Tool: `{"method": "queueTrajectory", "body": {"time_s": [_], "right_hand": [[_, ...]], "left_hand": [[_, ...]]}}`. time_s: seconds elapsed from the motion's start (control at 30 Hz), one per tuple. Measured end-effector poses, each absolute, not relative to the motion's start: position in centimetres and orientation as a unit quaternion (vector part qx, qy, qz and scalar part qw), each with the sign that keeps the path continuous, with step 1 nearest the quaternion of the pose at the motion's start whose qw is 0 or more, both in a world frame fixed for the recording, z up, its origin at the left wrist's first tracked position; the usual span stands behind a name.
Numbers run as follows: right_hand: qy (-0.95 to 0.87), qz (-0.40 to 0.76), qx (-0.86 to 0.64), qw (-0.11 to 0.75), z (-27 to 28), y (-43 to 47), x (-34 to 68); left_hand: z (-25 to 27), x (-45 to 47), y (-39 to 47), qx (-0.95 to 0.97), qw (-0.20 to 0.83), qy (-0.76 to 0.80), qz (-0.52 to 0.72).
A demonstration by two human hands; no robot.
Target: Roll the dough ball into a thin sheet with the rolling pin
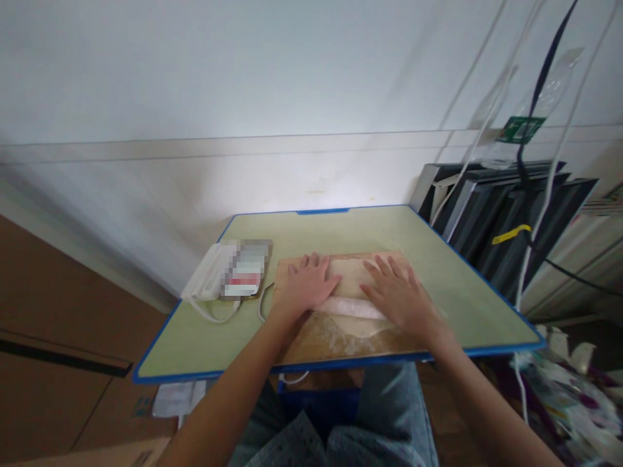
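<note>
A pale sheet of dough lies flat on a floured wooden board. Across the dough runs a whitish rolling pin, its ends hidden beneath my hands. My left hand rests palm down over the left end, fingers stretched forward and thumb pointing inward. Over the right end lies my right hand, also palm down with its fingers spread. Neither hand is wrapped round the pin. Loose flour shows on the near part of the board.
The board sits on a blue-edged, light green table. A phone-like device, partly blurred out, and a white cabled object lie at the left. Black folders stand to the right beneath hanging cables and a plastic bottle.
</note>
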State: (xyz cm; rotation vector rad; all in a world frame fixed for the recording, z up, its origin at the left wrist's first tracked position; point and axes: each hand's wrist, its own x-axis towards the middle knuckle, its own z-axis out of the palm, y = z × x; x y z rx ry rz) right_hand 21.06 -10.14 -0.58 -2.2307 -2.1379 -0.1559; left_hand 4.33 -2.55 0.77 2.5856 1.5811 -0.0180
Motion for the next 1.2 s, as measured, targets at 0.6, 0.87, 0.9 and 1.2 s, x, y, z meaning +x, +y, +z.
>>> {"method": "queueTrajectory", "body": {"time_s": [0.6, 0.87, 0.9, 1.2], "right_hand": [[-0.702, -0.036, -0.71, 0.037, -0.5, -8.3, 21.5], [-0.702, -0.031, -0.711, 0.036, -1.1, -9.5, 21.2], [-0.7, -0.026, -0.713, 0.035, -1.0, -9.1, 21.4], [-0.691, -0.045, -0.721, 0.039, -0.9, -9.1, 21.1]], "left_hand": [[0.8, 4.4, -2.0, 0.844, 0.051, 0.533, -0.017], [1.0, 3.9, -3.6, 0.854, 0.043, 0.519, 0.0], [0.9, 4.0, -3.3, 0.852, 0.048, 0.522, -0.003], [1.0, 4.2, -2.9, 0.851, 0.059, 0.522, -0.011]]}}
